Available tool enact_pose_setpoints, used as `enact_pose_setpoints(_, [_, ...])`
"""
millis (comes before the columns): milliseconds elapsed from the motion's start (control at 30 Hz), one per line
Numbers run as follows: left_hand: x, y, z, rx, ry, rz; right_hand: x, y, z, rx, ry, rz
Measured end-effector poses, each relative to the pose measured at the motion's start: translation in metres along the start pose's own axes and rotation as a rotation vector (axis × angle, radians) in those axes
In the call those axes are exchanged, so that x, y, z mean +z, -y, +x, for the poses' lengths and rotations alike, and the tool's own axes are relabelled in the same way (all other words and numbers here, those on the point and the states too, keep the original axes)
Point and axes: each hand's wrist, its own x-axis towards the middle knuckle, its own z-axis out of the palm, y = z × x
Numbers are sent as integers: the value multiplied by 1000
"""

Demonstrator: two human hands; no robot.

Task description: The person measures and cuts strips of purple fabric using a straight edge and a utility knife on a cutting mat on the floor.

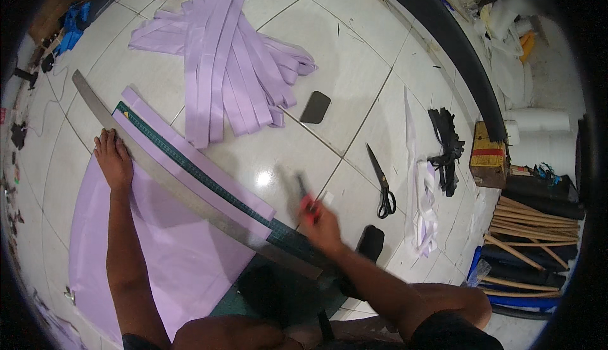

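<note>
My left hand [115, 165] lies flat, fingers stretched, on the upper part of a long grey metal straightedge [209, 212] and the lilac sheet [164, 249] beside it. Alongside the straightedge is a cut lilac strip [196, 160], with a green cutting mat [190, 171] showing in the gap. More of that mat appears near my legs. My right hand [322, 228] is closed around a red-handled cutter [308, 203], raised to the right of the strip's lower end. Motion blurs its dark tip.
A pile of lilac strips [221, 65] lies ahead on the white tiles, near a dark rectangular block [315, 107]. To the right are black scissors [382, 188], a black bundle [447, 150], white strips [425, 211], a box [487, 157] and wooden sticks [532, 226].
</note>
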Motion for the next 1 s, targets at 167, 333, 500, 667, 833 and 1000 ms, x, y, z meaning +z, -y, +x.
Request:
enact_pose_setpoints(167, [-3,14,2,24,25,-149,-54,0,74,-53,-412,-117])
enact_pose_setpoints(333, [-18,8,-1,-65,101,-234,-43,-71,34,58,-186,27])
enact_pose_setpoints(500, [-17,-6,5,-32,264,-185,-39,-97,28,-84,-165,-29])
enact_pose_setpoints(667, [-19,10,0,-40,121,-138,-49,-55,25,88,-75,325])
enact_pose_setpoints(833, [-21,2,-4,-87,95,-233,-24,65,66,76,-117,465])
enact_pose_setpoints(1000, [-29,3,-7,-118,102,-261,89,174,142,-98,186,572])
